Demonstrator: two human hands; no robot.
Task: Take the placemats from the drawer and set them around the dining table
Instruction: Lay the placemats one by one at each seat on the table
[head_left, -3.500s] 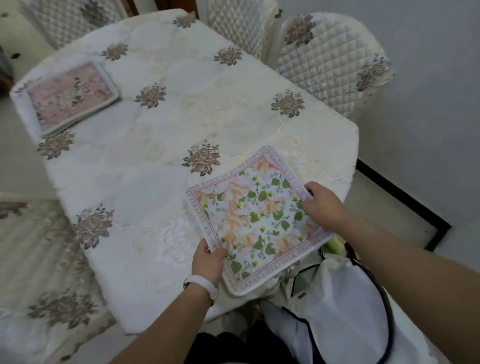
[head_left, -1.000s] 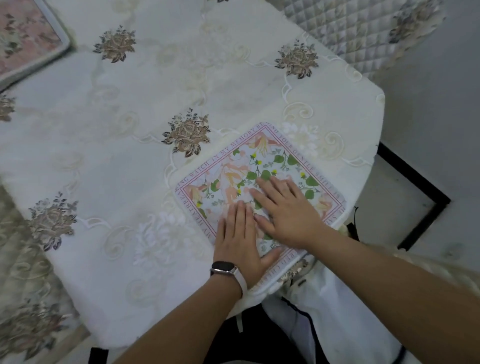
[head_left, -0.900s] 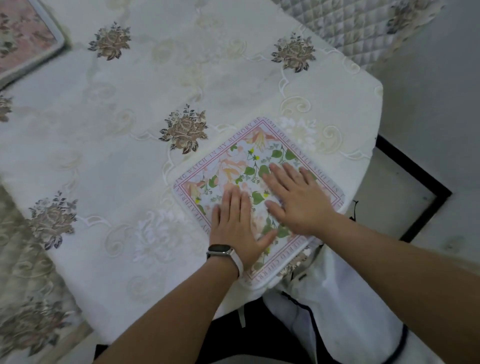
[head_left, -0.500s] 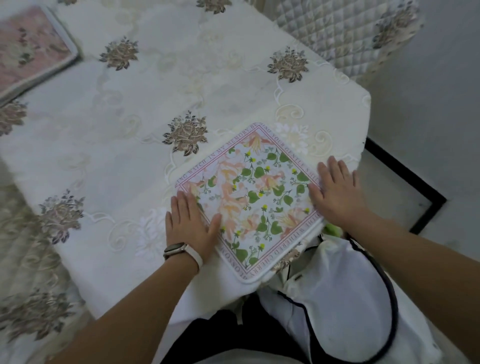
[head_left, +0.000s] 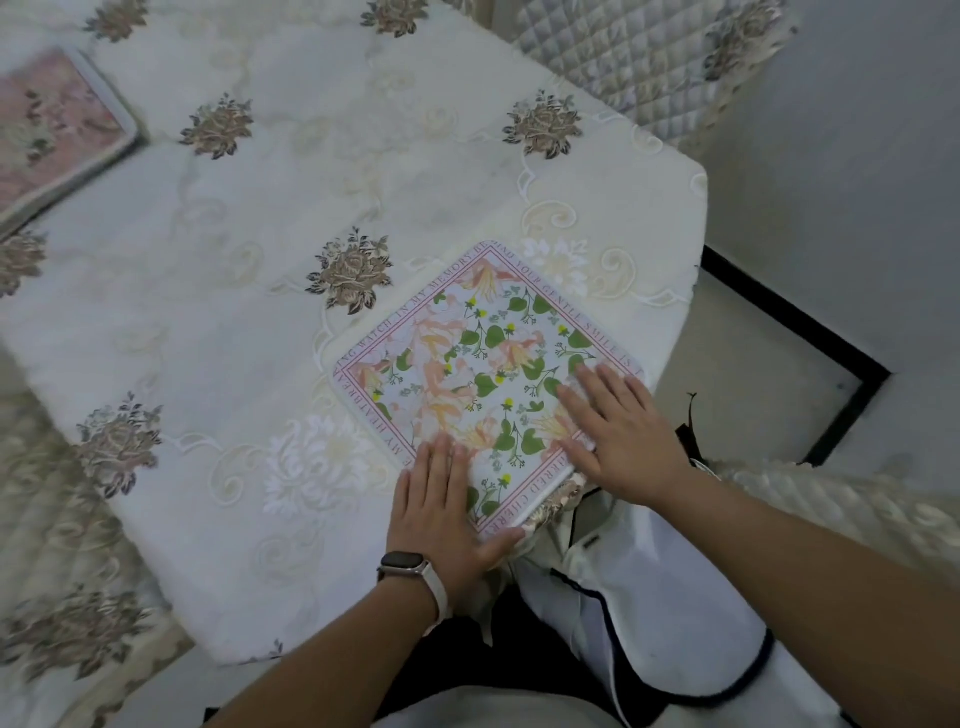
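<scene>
A square placemat (head_left: 483, 364) with green leaves, peach flowers and a lettered pink border lies on the dining table (head_left: 249, 291) near its right front corner, one corner pointing toward me. My left hand (head_left: 441, 504), with a watch on the wrist, presses flat on the mat's near left edge with straight fingers. My right hand (head_left: 618, 431) lies flat on the mat's right corner, fingers spread. A second, pink placemat (head_left: 47, 135) lies at the table's far left, partly cut off by the frame.
The table wears a cream cloth with brown embroidered roses. A quilted chair back (head_left: 639, 57) stands at the far right corner, another covered chair (head_left: 57, 597) at the left. A white bag (head_left: 665, 613) hangs below the table edge by my legs.
Both hands have come back onto the floral mat from its outer edges; half a second ago they flanked it on either side. The mat has stayed put near the corner.
</scene>
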